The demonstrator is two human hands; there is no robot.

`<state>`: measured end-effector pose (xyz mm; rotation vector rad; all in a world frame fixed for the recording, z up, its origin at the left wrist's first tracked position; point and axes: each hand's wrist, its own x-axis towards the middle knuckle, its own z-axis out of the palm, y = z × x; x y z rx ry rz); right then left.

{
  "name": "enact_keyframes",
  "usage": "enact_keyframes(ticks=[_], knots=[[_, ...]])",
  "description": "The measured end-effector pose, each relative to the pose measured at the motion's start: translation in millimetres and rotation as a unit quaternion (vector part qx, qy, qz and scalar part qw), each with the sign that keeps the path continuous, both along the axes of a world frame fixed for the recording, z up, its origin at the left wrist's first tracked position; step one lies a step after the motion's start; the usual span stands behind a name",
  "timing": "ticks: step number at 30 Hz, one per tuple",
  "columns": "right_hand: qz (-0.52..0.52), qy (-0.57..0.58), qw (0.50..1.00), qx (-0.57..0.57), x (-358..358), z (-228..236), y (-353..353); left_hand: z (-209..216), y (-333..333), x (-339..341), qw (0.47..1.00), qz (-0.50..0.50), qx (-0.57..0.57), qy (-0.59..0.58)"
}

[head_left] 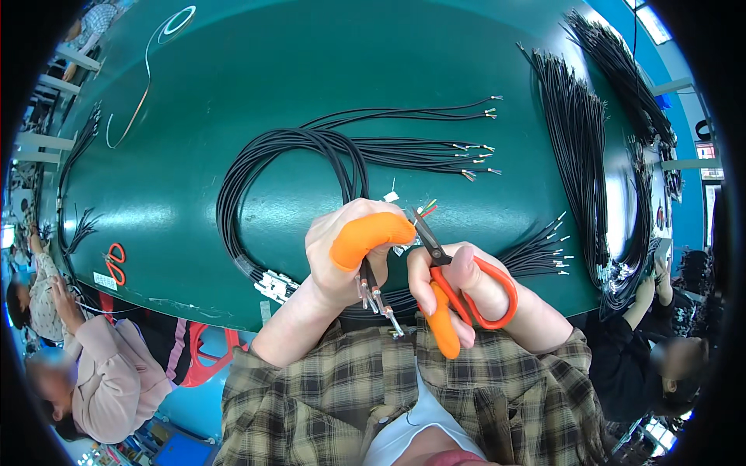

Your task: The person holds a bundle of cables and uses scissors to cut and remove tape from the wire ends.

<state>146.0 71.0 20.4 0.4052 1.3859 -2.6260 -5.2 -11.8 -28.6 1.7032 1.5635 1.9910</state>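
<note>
My left hand (353, 237), an orange cover on one finger, is closed round several black cables (371, 279). Their stripped ends hang out below the fist, with thin inner wires showing. In my right hand (458, 287) is a pair of scissors (489, 291) with orange handles, blades pointing up and left. Close to the blade tips, thin coloured wires (427, 208) stick out beside my left fingers. A looped bundle of black cables (233, 186) lies on the table left of my hands, white connectors (276, 286) gathered at its lower end. Its stripped ends reach to the right.
Large bundles of black cables (571, 140) cover the right side of the green table (256, 62). Another cable group (536, 252) lies right of my hand. Orange-handled scissors (115, 264) rest at the left edge. A person (113, 365) sits at left, another (645, 342) at right.
</note>
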Motion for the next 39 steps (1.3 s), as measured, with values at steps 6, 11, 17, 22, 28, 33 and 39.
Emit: enact_keyframes(ticks=[6, 11, 17, 22, 28, 33, 39], knots=[[0.060, 0.022, 0.995, 0.075, 4, 11, 13, 0, 1, 2, 0.999, -0.003, -0.006, 0.049], [-0.233, 0.094, 0.942, 0.223, 9, 17, 32, 0, 2, 5, 0.999, -0.029, -0.033, -0.024], [-0.280, 0.148, 0.859, 0.403, -10, 2, 23, 4, 5, 6, 0.997, -0.040, -0.048, 0.035], [-0.325, 0.094, 0.856, 0.391, 0, -1, 46, 8, 14, 7, 0.994, 0.026, 0.033, -0.096], [-0.358, -0.038, 0.739, 0.569, 26, -42, 130, 11, 3, -15, 0.942, -0.035, 0.093, -0.321], [-0.246, -0.138, 0.722, 0.632, 22, -56, 137, 8, 2, -9, 0.967, -0.054, 0.001, -0.249], [-0.331, -0.055, 0.717, 0.611, 16, -25, 113, 5, 2, -13, 0.975, -0.065, -0.021, -0.210]])
